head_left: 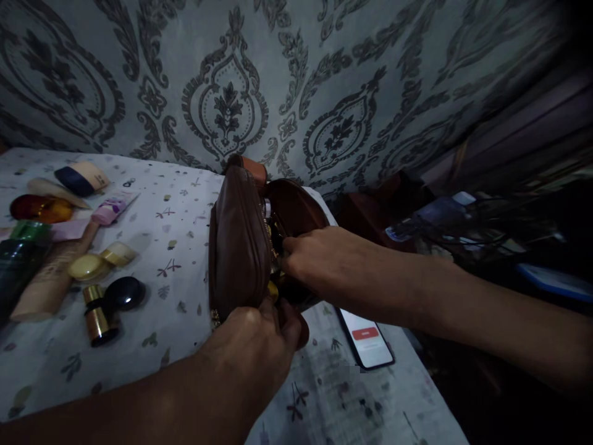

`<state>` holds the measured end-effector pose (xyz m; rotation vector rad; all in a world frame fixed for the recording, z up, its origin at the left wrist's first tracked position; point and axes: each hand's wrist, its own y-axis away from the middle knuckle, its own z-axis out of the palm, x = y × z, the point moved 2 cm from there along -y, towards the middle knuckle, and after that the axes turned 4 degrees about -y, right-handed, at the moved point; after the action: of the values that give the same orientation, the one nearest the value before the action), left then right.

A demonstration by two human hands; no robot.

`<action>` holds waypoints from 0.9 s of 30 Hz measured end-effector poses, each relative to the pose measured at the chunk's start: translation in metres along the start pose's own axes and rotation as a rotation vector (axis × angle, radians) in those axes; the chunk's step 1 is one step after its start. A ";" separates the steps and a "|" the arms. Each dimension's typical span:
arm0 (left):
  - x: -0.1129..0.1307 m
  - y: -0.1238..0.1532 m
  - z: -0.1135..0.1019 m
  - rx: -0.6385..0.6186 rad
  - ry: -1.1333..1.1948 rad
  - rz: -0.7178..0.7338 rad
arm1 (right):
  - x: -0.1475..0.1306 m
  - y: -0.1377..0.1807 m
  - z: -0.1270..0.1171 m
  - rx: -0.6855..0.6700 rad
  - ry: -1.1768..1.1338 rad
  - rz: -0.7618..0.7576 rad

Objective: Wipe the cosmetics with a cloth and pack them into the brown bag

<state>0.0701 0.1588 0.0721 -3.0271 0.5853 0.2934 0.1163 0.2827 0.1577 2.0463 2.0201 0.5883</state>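
Observation:
A brown zippered pouch [238, 241] stands unzipped on the patterned cloth, its gold-toothed opening facing right and its flap [296, 204] folded out. Several small items show dimly inside, among them a silvery cap [267, 208] and something yellow [273, 290]. My left hand [259, 340] is closed on the near end of the pouch, thumb and fingers at the edge of the opening. At the mouth of the pouch, my right hand [303, 259] has its fingers curled inward. Its fingertips are partly hidden, and what they hold cannot be made out.
Left of the pouch lie several cosmetics: a pink tube [111, 208], a black round compact [124, 292], a gold-and-black bottle [99, 318] and a beige tube [50, 281]. A lit phone [365, 340] lies under my right forearm. A patterned wall [227, 93] rises behind.

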 end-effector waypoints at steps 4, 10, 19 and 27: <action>-0.001 0.001 -0.001 -0.001 0.021 0.016 | 0.000 -0.001 0.004 0.001 -0.043 -0.010; -0.001 0.002 -0.009 -0.079 -0.024 0.005 | 0.009 0.005 0.002 -0.016 -0.177 0.028; -0.005 0.008 -0.013 -0.062 -0.023 0.038 | 0.022 0.048 -0.011 0.365 -0.311 0.107; -0.004 0.009 -0.009 -0.102 0.010 0.060 | 0.014 0.060 0.004 0.470 -0.275 0.153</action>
<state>0.0651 0.1509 0.0817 -3.1144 0.6835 0.3199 0.1719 0.2945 0.1813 2.3904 1.9817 -0.1663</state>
